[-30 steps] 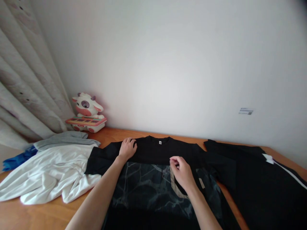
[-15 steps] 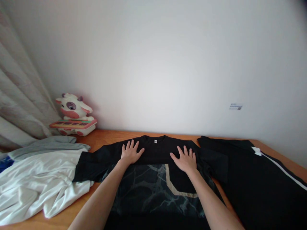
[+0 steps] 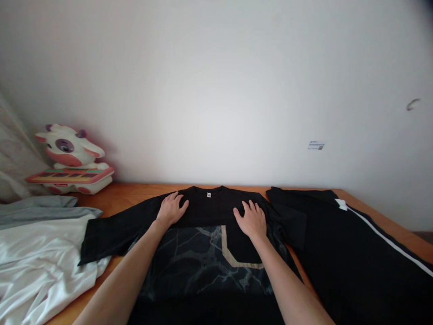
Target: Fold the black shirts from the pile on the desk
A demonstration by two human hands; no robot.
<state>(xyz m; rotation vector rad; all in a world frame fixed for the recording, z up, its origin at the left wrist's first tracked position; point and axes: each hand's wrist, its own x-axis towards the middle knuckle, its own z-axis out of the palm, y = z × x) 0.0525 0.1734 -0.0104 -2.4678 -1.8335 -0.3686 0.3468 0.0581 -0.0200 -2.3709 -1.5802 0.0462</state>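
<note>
A black T-shirt [image 3: 203, 216] with a dark marbled panel and a beige-edged pocket lies spread out, its collar toward the wall. My left hand [image 3: 171, 209] rests on its left shoulder area, fingers apart and slightly bent. On the right of the chest lies my right hand [image 3: 251, 219], palm down with the fingers a little apart. Neither hand holds anything. The left sleeve stretches out over a white cloth; the right sleeve reaches the black garment beside it.
A cow-shaped toy keyboard [image 3: 72, 162] stands at the back left of the wooden table [image 3: 126, 192]. White cloth [image 3: 43, 262] and grey cloth [image 3: 40, 210] lie at left. Black garment with white stripe [image 3: 348, 262] is at right. A curtain [image 3: 15, 158] hangs far left.
The view has turned a little to the right. Both hands stay on the shirt, their fingers less stretched than before. The left sleeve now extends straighter and farther out.
</note>
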